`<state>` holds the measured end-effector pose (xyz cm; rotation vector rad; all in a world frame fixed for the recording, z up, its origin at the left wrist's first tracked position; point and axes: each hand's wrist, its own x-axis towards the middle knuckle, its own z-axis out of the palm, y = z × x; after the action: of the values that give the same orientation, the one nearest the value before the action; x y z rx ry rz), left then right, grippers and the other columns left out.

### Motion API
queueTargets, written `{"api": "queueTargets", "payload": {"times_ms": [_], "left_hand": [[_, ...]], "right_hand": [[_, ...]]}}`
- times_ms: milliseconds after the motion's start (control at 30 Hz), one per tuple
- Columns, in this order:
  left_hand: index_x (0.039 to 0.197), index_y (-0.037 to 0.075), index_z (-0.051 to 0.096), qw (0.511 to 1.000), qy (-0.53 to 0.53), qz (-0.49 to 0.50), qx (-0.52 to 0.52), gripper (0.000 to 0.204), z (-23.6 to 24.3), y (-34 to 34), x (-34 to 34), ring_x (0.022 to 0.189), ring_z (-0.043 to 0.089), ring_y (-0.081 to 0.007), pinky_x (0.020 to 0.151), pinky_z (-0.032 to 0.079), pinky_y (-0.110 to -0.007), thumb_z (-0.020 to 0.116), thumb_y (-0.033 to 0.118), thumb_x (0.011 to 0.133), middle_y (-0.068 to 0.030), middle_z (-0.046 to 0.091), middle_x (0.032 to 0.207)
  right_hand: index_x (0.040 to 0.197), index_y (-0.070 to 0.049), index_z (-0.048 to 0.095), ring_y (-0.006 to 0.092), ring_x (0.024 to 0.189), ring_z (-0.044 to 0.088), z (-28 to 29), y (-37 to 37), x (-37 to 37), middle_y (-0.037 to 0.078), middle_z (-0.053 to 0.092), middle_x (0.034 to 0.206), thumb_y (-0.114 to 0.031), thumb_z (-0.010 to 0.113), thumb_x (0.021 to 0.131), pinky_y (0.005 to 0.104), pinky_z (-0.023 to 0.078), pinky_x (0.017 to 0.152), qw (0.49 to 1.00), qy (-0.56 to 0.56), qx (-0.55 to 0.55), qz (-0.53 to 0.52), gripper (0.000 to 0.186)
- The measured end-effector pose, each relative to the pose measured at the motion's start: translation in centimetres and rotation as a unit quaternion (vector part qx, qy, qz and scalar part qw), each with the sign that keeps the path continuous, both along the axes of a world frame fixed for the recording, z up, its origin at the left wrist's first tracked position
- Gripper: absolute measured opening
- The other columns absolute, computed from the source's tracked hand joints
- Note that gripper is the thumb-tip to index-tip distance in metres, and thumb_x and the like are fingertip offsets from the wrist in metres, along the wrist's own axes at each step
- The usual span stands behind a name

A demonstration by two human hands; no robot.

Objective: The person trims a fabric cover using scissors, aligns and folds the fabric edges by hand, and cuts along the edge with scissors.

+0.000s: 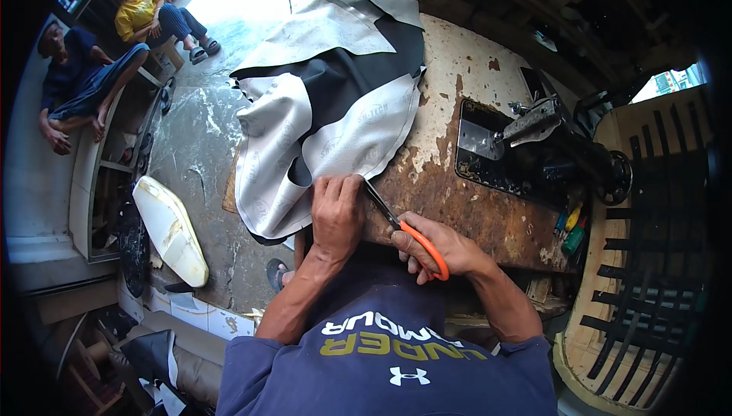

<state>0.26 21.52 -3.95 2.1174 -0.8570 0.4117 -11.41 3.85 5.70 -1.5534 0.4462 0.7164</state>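
A large piece of synthetic leather point(358, 138), black on its face with a pale printed backing, lies folded over the table's left part and hangs past its edge. At its near end my left hand point(338, 214) is closed, fingers gripping the material. My right hand point(442, 244) is wrapped round the orange handles of a pair of scissors point(428, 247). The dark blades point up and left, their tips close beside my left hand's fingers. Whether the blades are on the material cannot be made out, as my left hand partly hides that spot.
A black sewing machine point(545, 138) is set in the worn wooden table point(450, 202), with screwdrivers point(573, 229) nearby. A strapped wooden frame point(648, 279) stands at the right. A foam seat pad point(169, 229) lies left on the floor. Two people point(137, 16) sit at the far left.
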Motion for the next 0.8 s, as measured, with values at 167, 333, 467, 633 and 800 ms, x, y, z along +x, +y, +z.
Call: {"api": "queueTargets", "payload": {"times_ms": [167, 333, 467, 633, 800], "left_hand": [[0.108, 0.003, 0.068, 1.0, -0.001, -0.001, -0.008, 0.032, 0.0, -0.1, 0.0, 0.096, 0.063, -0.0352, 0.088, 0.053, -0.045, 0.072, -0.005, 0.077, -0.0131, 0.07, 0.103], [0.108, 0.004, 0.07, 1.0, 0.002, 0.004, -0.004, 0.03, -0.1, 0.2, -0.1, 0.096, 0.063, -0.0341, 0.088, 0.052, -0.045, 0.072, -0.004, 0.079, -0.0126, 0.07, 0.103], [0.107, 0.006, 0.072, 0.999, 0.009, -0.031, -0.021, 0.026, 1.6, 0.3, -0.7, 0.093, 0.064, -0.0323, 0.086, 0.052, -0.044, 0.075, -0.001, 0.082, -0.0103, 0.071, 0.1], [0.113, 0.0, 0.075, 0.921, 0.169, -0.271, -0.224, 0.029, 9.7, 0.9, -2.9, 0.082, 0.07, -0.0296, 0.075, 0.052, -0.039, 0.076, -0.008, 0.085, -0.0151, 0.075, 0.097], [0.116, -0.005, 0.074, 0.659, 0.274, -0.531, -0.456, 0.024, 17.9, 0.2, -4.2, 0.084, 0.067, -0.0326, 0.075, 0.049, -0.041, 0.063, 0.011, 0.101, -0.0156, 0.071, 0.097]], "right_hand": [[0.112, -0.005, 0.055, 0.012, 0.064, 0.068, -0.6, 0.0, -0.1, 0.005, 0.062, 0.086, -0.056, 0.058, 0.108, 0.0258, 0.059, 0.051, 1.0, -0.008, -0.002, -0.018, 0.051], [0.114, -0.005, 0.056, 0.0116, 0.067, 0.069, -0.3, -0.1, -0.3, 0.005, 0.063, 0.085, -0.062, 0.061, 0.104, 0.0267, 0.06, 0.052, 1.0, -0.009, 0.001, -0.006, 0.058], [0.123, -0.003, 0.06, 0.0155, 0.069, 0.071, 0.1, -0.9, -0.7, 0.008, 0.067, 0.083, -0.064, 0.071, 0.098, 0.0325, 0.059, 0.056, 0.997, 0.005, -0.076, 0.007, 0.067], [0.128, -0.002, 0.062, 0.024, 0.076, 0.073, -0.3, -3.8, -2.5, 0.017, 0.072, 0.087, -0.046, 0.086, 0.09, 0.0422, 0.055, 0.072, 0.936, -0.154, -0.317, 0.01, 0.063], [0.126, -0.003, 0.066, 0.0064, 0.065, 0.057, -2.6, -5.0, -2.8, -0.002, 0.061, 0.077, -0.042, 0.081, 0.098, 0.0265, 0.043, 0.058, 0.933, -0.144, -0.264, -0.199, 0.051]]}}
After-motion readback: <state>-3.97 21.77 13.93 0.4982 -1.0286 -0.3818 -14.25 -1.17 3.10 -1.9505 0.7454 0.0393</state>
